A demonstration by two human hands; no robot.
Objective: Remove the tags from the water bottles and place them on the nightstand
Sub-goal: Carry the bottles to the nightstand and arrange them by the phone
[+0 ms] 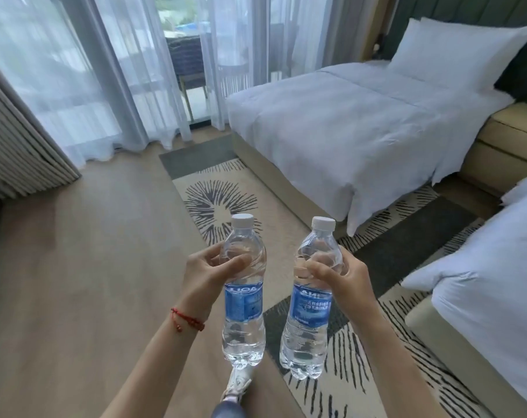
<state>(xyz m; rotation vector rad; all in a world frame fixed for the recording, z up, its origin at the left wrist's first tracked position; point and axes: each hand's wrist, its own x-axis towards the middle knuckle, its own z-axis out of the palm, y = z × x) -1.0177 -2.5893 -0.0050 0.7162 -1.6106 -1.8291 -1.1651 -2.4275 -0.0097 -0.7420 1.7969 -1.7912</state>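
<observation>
The left hand and right hand each clasp a clear blue-labelled plastic water bottle upright. Below lie pale wood flooring and a cream black-streaked rug; a white-sheeted bed stands beyond.

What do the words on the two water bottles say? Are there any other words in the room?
Left bottle's blue label: big white letters cut off by the hand, smaller print too blurred to read.
Right bottle's blue label: big letters half hidden, two lines of Chinese characters too small to read.
No other writing visible.

bare forearms; red cord bracelet on left wrist; white sneaker, perhaps blue jeans.
</observation>
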